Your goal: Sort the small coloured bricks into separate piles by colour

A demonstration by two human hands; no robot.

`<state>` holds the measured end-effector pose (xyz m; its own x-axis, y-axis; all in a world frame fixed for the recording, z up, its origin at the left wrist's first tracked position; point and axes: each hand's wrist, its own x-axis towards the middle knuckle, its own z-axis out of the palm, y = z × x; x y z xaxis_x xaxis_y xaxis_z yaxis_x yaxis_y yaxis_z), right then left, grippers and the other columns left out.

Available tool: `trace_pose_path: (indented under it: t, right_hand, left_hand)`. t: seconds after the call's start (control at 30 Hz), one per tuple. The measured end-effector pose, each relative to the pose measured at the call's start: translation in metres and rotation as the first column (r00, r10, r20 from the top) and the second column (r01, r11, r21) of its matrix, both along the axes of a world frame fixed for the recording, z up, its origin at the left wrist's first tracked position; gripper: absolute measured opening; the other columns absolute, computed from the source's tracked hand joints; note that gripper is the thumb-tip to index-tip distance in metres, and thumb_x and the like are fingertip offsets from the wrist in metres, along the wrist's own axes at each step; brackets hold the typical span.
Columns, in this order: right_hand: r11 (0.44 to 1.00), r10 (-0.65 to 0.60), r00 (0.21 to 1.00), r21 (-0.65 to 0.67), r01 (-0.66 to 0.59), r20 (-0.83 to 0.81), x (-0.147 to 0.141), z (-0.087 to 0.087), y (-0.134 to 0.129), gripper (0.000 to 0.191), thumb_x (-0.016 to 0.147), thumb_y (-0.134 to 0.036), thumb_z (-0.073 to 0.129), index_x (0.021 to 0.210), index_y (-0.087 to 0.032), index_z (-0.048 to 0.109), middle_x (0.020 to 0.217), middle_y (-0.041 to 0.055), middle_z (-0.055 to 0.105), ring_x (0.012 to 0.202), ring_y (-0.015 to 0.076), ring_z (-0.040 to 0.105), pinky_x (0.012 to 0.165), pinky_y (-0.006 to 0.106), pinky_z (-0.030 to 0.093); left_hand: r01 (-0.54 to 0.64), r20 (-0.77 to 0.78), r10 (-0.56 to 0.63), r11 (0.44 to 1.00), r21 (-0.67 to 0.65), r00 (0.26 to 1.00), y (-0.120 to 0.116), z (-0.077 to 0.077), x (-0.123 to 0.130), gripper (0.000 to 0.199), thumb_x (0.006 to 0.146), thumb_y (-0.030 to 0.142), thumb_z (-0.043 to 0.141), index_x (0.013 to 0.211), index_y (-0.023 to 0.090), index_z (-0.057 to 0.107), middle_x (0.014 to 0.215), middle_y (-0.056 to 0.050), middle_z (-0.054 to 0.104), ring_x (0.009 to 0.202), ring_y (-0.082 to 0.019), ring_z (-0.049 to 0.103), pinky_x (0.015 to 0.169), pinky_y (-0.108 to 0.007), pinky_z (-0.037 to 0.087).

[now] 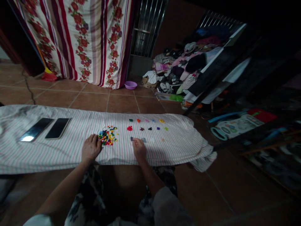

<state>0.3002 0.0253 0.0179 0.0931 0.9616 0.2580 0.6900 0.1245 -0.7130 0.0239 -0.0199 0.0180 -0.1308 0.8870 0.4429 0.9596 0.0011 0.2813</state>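
Note:
A mixed heap of small coloured pieces [108, 136] lies on the striped cloth [75, 150]. My left hand [91, 147] rests flat at the heap's left edge, its fingers touching the cloth. My right hand [139, 147] has its fingertips pinched at a small dark grey pile [131, 138]; whether a piece is between them is too small to tell. Small single-colour groups are laid out in rows, among them red [129, 128], black [150, 128], yellow [161, 121] and dark green [131, 120]. Pale groups lie right of my right hand, one of them beige [163, 140].
Two phones [36, 129] [57, 128] lie on the cloth at the left. Beyond the cloth are a floral curtain [94, 40], a purple basin [130, 85] and a heap of clothes [181, 66] on the tiled floor.

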Motion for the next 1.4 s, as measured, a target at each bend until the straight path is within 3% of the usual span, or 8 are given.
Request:
trace_pose_path:
  t: [0.3,0.5,0.83,1.07,1.4]
  right_hand:
    - [0.995,-0.022,0.989,-0.093,0.035,0.143,0.005,-0.005,-0.002,0.023,0.085,-0.016,0.051,0.1,-0.023,0.067,0.099,0.0033,0.071,0.091,0.0174,0.065,0.08,0.026,0.046]
    - [0.996,-0.053,0.992,-0.066,0.061,0.116,0.004,-0.007,-0.003,0.019,0.085,-0.018,0.053,0.101,-0.021,0.064,0.098,0.0029,0.072,0.087,0.0172,0.065,0.075,0.025,0.044]
    - [1.0,0.007,0.989,0.025,-0.011,0.151,0.008,-0.014,-0.006,0.013,0.086,-0.016,0.053,0.091,-0.02,0.064,0.094,0.0022,0.07,0.076,0.0144,0.061,0.071,0.024,0.04]
    - [0.999,0.025,0.982,0.026,-0.03,0.189,0.008,-0.013,-0.007,0.018,0.088,-0.015,0.052,0.096,-0.021,0.068,0.097,0.0039,0.07,0.091,0.0168,0.062,0.076,0.023,0.041]
    - [0.999,0.033,0.991,0.021,-0.036,0.133,0.013,-0.018,-0.008,0.023,0.086,-0.018,0.047,0.097,-0.019,0.066,0.1,0.0053,0.071,0.086,0.0171,0.063,0.079,0.026,0.043]
  left_hand:
    - [0.029,-0.022,-0.03,1.0,-0.004,0.999,0.0,0.002,0.0,0.03,0.086,0.032,0.038,0.106,0.018,0.056,0.114,-0.017,0.062,0.117,-0.031,0.053,0.097,-0.049,0.043]
    - [0.016,-0.033,-0.016,1.0,0.02,0.999,0.001,-0.001,-0.001,0.03,0.086,0.031,0.039,0.107,0.019,0.055,0.113,-0.016,0.063,0.116,-0.03,0.054,0.097,-0.046,0.043]
    - [0.035,-0.022,-0.035,0.999,0.013,0.999,0.001,-0.005,-0.005,0.03,0.085,0.031,0.041,0.108,0.018,0.055,0.115,-0.016,0.062,0.117,-0.03,0.054,0.096,-0.047,0.043]
    - [0.015,-0.025,-0.014,0.999,0.037,1.0,0.003,-0.012,-0.006,0.031,0.087,0.032,0.041,0.11,0.018,0.055,0.116,-0.015,0.062,0.119,-0.03,0.053,0.099,-0.047,0.042]
    - [-0.008,0.0,0.008,0.999,0.041,1.0,0.006,-0.018,-0.006,0.041,0.092,0.032,0.035,0.122,0.01,0.053,0.124,-0.019,0.061,0.124,-0.029,0.053,0.106,-0.049,0.042]
